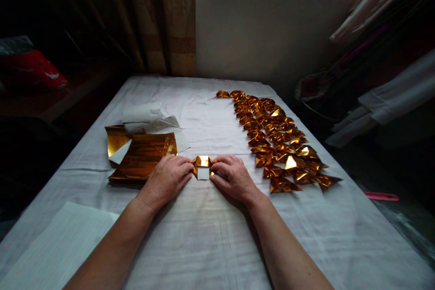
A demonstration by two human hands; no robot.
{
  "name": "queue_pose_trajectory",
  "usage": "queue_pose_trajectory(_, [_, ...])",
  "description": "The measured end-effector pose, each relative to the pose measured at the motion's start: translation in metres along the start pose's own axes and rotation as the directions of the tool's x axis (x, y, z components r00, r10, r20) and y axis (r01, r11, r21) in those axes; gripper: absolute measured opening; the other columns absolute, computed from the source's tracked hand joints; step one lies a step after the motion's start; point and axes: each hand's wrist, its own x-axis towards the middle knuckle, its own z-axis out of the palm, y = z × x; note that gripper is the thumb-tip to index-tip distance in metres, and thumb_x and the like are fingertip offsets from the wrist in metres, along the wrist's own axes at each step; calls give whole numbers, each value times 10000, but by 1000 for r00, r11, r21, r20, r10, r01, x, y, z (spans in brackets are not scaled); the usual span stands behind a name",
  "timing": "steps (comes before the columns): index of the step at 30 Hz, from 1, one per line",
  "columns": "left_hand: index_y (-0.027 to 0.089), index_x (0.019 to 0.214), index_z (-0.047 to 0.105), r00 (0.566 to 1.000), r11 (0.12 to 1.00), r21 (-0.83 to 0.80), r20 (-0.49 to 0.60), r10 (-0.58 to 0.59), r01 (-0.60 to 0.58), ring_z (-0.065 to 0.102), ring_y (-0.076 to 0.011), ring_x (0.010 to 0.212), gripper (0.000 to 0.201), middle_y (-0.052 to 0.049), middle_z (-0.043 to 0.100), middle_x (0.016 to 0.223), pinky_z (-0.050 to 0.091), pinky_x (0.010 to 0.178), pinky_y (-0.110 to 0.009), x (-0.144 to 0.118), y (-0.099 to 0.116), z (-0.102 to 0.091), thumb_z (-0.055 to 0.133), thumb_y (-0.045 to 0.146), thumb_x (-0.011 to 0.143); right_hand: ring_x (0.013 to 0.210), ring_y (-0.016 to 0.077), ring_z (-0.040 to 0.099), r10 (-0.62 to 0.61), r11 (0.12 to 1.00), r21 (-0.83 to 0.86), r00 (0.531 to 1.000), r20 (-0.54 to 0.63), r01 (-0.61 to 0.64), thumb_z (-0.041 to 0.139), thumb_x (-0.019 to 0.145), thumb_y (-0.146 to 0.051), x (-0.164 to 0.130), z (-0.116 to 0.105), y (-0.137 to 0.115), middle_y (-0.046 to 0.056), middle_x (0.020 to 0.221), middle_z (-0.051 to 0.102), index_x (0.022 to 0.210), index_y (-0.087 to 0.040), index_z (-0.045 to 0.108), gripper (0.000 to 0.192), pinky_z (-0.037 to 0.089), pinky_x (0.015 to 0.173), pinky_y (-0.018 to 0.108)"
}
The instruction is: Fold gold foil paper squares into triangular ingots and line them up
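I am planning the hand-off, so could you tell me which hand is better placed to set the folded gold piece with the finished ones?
Probably the right hand: it already pinches the folded gold piece, and the finished pieces lie just to its right. The left hand sits beside the foil sheets.

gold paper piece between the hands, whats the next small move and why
Probably press the crease flat with both thumbs. The left hand and right hand pinch the gold paper piece at its ends, and its white underside shows below a gold flap, so it looks half folded, unlike the closed folded pieces to the right.
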Motion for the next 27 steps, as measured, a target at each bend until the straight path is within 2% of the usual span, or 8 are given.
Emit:
queue_pose_trajectory(3, [225, 972, 696, 1000, 1000, 5, -19, 5, -4, 638, -232, 1003, 116, -43, 711, 1133, 475, 924, -407, 0, 0, 2, 624, 254, 884, 1050, 231, 601, -2, 1000, 10, 1000, 23, 2, 769, 765, -271, 0, -3, 0, 45, 1111, 686, 946, -253, 687, 200, 408, 923, 405])
queue_pose_trajectory(9, [229, 928, 693, 998, 999, 38, -58, 5, -3, 636, -227, 931, 91, -40, 714, 1037, 487, 857, -383, 2, 4, 7, 679, 291, 862, 1059, 237, 592, 34, 999, -20, 999, 33, -33, 786, 734, -293, 1, -3, -7, 46, 1123, 677, 944, -255, 679, 239, 408, 929, 412])
queue_pose_trajectory(13, [223, 922, 683, 997, 999, 49, -80, -1, 5, 628, -225, 925, 85, -43, 700, 1013, 486, 843, -374, 3, 7, 9, 684, 285, 863, 1072, 239, 584, 49, 998, -37, 998, 31, -47, 788, 730, -306, 1, -4, -11, 46, 1122, 671, 938, -255, 675, 242, 407, 923, 410])
queue_pose_trajectory(20, [247, 941, 667, 998, 1000, 10, -63, -5, 6, 602, -233, 950, 231, -29, 669, 1022, 464, 876, -383, 1, 8, 8, 785, 353, 773, 1061, 245, 582, 39, 996, -87, 999, 33, -36, 801, 741, -337, 2, -2, -14, 51, 1110, 670, 942, -248, 671, 256, 397, 907, 405])
queue_pose_trajectory(27, [228, 907, 662, 995, 999, 16, -95, -37, 39, 594, -231, 904, 186, -33, 667, 963, 459, 856, -387, 2, 13, 10, 766, 331, 793, 1052, 242, 586, 29, 990, -141, 999, 27, -25, 761, 787, -311, 4, 3, -19, 63, 1132, 676, 894, -239, 653, 168, 407, 893, 393])
